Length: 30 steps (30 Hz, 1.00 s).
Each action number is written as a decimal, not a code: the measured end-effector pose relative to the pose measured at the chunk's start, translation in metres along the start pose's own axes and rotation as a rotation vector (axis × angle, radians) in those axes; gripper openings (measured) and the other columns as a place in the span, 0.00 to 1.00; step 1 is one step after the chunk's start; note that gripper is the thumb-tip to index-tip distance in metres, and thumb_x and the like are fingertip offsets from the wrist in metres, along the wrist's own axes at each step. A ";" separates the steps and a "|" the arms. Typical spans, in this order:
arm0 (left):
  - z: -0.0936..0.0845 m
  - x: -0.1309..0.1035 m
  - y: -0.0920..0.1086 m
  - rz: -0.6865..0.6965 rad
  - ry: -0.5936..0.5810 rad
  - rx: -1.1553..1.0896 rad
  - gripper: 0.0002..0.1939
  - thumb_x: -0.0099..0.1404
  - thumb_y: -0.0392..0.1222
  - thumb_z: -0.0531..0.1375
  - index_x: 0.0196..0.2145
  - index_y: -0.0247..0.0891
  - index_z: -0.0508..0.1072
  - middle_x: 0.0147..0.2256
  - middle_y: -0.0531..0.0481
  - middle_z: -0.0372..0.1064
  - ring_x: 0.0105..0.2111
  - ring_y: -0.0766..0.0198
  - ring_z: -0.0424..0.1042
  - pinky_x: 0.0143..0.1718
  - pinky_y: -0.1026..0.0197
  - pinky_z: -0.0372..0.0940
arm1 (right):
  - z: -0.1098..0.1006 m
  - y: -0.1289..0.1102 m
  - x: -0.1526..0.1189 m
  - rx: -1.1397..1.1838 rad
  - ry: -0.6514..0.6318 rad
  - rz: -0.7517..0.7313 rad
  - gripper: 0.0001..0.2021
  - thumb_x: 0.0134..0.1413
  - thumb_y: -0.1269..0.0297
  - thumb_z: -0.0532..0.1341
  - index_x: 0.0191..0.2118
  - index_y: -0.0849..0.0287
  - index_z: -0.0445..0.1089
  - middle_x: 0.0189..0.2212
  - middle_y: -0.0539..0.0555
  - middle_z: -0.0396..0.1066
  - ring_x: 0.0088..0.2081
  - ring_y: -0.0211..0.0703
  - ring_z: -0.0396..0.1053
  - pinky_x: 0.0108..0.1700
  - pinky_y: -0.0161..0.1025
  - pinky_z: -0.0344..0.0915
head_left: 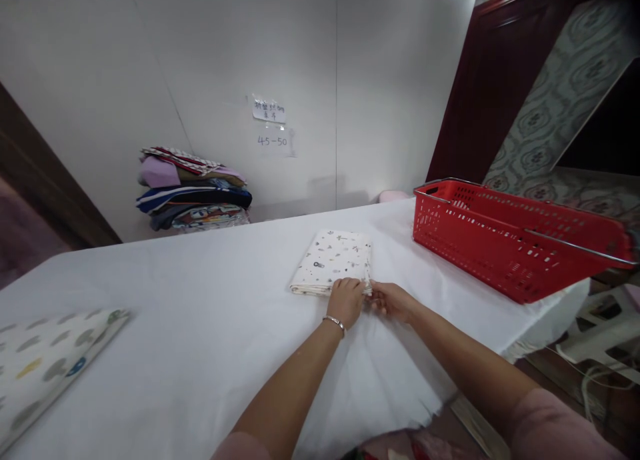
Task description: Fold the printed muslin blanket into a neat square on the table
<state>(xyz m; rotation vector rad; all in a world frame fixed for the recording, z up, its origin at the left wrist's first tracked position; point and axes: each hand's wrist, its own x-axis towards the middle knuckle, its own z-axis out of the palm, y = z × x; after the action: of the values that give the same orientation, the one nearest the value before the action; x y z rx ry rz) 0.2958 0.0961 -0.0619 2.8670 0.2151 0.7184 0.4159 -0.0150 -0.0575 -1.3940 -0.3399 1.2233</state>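
A folded white cloth with small dark prints lies flat on the white-covered table, in the middle of the view. My left hand, with a bracelet at the wrist, rests on its near edge toward the right, fingers curled over the fabric. Just to the right, my right hand pinches the cloth's near right corner between thumb and fingers. The two hands are close together at that corner.
On the right of the table stands a red perforated basket with metal handles. A printed cloth lies at the left front. Folded fabrics are stacked beyond the far edge, by a wall with paper labels. A white stool stands lower right.
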 end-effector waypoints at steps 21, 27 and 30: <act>-0.020 -0.023 -0.051 -0.054 -0.055 0.044 0.15 0.60 0.41 0.56 0.46 0.42 0.64 0.45 0.48 0.64 0.46 0.58 0.59 0.48 0.55 0.52 | 0.005 -0.005 0.006 -0.098 0.052 -0.064 0.06 0.50 0.68 0.58 0.30 0.66 0.69 0.25 0.55 0.71 0.19 0.30 0.64 0.14 0.25 0.52; -0.035 -0.036 -0.084 -0.082 -0.060 0.093 0.14 0.60 0.37 0.54 0.45 0.43 0.65 0.45 0.48 0.64 0.47 0.59 0.59 0.48 0.55 0.52 | 0.005 -0.004 0.001 -0.138 0.087 -0.065 0.05 0.48 0.67 0.60 0.29 0.65 0.68 0.27 0.56 0.72 0.19 0.31 0.64 0.14 0.26 0.52; -0.043 -0.039 -0.098 -0.153 -0.077 0.131 0.15 0.59 0.33 0.52 0.44 0.43 0.66 0.46 0.48 0.65 0.49 0.58 0.59 0.48 0.54 0.52 | 0.005 -0.006 0.000 -0.152 0.111 -0.061 0.05 0.48 0.67 0.61 0.29 0.65 0.68 0.26 0.56 0.72 0.20 0.32 0.65 0.15 0.26 0.53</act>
<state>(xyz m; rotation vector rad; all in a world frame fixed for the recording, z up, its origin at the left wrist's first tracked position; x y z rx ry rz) 0.2323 0.1900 -0.0625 2.9531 0.4812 0.5845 0.4148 -0.0106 -0.0513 -1.5648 -0.4014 1.0833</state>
